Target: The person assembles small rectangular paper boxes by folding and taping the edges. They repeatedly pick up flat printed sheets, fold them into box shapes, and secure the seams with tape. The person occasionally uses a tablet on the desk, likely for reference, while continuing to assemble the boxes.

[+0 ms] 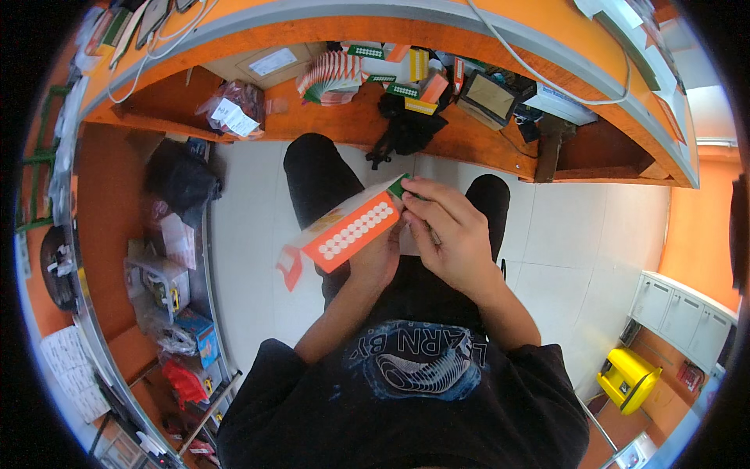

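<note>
A long orange, white and green cardboard box (358,230) with rows of white dots on its side is held tilted above my lap. At its lower left end an orange flap hangs open. My left hand (379,262) is closed round the box from below and behind, with its fingers mostly hidden. The fingers of my right hand (449,230) are pinched at the green upper right end (400,186) of the box. Whether anything is inside the box cannot be seen.
An orange shelf ahead carries a fanned stack of flat cartons (332,76), small green and yellow boxes (419,66), a black bag (410,129) and a brown carton (262,64). Shelving with a clear plastic bin (160,289) stands left. A yellow container (627,381) is at lower right.
</note>
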`<action>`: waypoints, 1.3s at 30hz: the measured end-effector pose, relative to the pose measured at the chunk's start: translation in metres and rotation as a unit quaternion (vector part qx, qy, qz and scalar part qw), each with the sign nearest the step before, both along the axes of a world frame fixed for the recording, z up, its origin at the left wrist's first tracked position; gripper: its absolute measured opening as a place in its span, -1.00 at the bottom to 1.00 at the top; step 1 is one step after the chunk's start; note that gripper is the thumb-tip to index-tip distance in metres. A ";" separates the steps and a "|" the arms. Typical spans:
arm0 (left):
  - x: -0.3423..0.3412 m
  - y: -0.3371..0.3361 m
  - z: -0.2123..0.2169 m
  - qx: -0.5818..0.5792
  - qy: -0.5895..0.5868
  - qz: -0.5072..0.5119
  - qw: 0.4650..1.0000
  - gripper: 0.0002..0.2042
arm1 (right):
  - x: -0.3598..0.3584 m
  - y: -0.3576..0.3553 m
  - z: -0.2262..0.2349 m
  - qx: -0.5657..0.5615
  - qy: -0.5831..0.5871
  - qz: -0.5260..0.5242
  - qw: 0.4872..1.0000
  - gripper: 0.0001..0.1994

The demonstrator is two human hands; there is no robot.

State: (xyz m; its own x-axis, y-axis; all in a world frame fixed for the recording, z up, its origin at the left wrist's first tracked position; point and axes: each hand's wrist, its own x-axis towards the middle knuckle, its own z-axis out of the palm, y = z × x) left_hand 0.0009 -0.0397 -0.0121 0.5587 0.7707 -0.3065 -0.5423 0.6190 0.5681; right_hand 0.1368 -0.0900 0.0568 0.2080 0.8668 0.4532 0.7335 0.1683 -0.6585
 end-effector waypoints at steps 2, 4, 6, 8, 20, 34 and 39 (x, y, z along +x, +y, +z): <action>-0.002 -0.003 -0.003 -0.030 0.029 0.004 0.999 -0.69 | 0.002 0.001 -0.002 -0.001 0.047 -0.010 0.999 -0.76; -0.001 -0.007 -0.013 -0.082 0.020 0.037 0.996 -0.66 | 0.002 0.000 -0.001 -0.006 0.101 -0.028 0.995 -0.75; -0.011 -0.006 -0.019 0.041 0.025 -0.045 0.998 -0.60 | 0.006 -0.001 -0.010 -0.029 0.164 -0.047 0.985 -0.73; -0.007 0.000 0.011 0.199 0.117 -0.132 0.964 -0.59 | 0.009 -0.001 -0.025 -0.045 0.341 -0.072 0.936 -0.72; -0.006 0.060 0.050 0.392 0.290 0.071 0.870 -0.32 | 0.036 -0.021 -0.042 -0.164 0.646 -0.042 0.744 -0.73; 0.012 0.045 0.052 0.668 0.441 0.077 0.595 -0.54 | -0.004 0.019 0.051 0.056 0.038 -0.048 0.997 -0.74; -0.006 0.052 0.081 0.576 0.373 0.006 0.727 -0.64 | 0.013 0.030 0.036 0.062 0.158 0.030 0.985 -0.82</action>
